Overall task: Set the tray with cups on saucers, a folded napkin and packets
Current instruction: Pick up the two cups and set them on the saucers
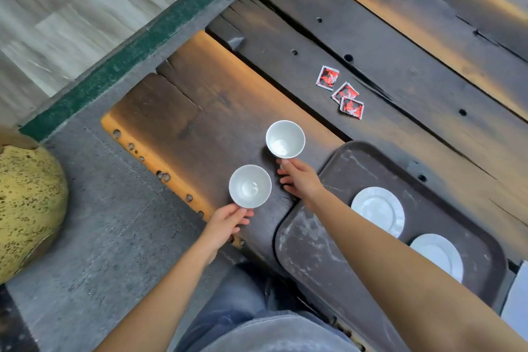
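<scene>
Fingers (243,213) of each hand pinch a white cup (250,186) at its near edge above the bench (200,111), so carry both level rightward and centre them on the saucers (377,210) in the tray (311,246).

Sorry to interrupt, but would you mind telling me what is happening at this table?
A person is setting a tea tray. The left hand holds one white cup and the right hand holds another cup, both empty, over the wooden table. Two white saucers wait bare on the dark tray. Three red packets lie on the table beyond the tray.
</scene>
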